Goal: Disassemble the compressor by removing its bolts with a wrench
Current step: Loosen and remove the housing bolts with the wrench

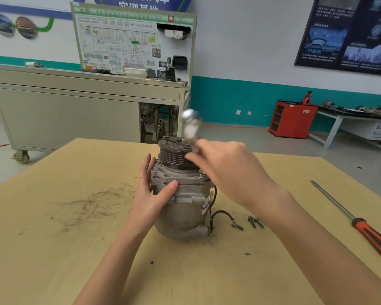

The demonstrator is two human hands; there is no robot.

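A grey metal compressor [183, 208] stands upright on the wooden table [75, 227], its dark ribbed pulley on top. My left hand [151, 190] rests against its left side, fingers straight and thumb pressed on the housing flange. My right hand [227, 170] grips the handle of a shiny ratchet wrench [190, 125], whose blurred head rises above the pulley's far edge. Three loose bolts [250, 223] lie on the table to the right of the compressor, next to its black cable.
A long screwdriver [361, 225] with a red and black handle lies at the table's right edge. Behind the table stand a beige cabinet on wheels [70, 115] with a diagram board and a red tool cabinet [293, 118]. Dark scuff marks cover the table's left part.
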